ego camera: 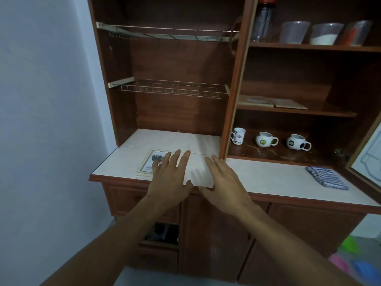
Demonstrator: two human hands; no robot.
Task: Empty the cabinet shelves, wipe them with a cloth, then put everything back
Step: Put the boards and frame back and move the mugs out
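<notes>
A: Head view: your left hand (169, 178) and right hand (224, 182) hover flat over the near counter (268, 178), fingers spread, grasping nothing.

B: Where's the cloth (326, 178)?

A: Far right on that counter, its long axis running near-right, so your right hand is closer. Bare counter lies between. The three mugs (267, 138) sit beyond, on the right shelf.

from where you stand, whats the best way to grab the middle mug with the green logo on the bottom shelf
Take the round white mug with the green logo by its handle, which sticks out to the right, toward the black-and-white football mug. Come in from the front right with the right hand; the bulging body is harder to grip.
</notes>
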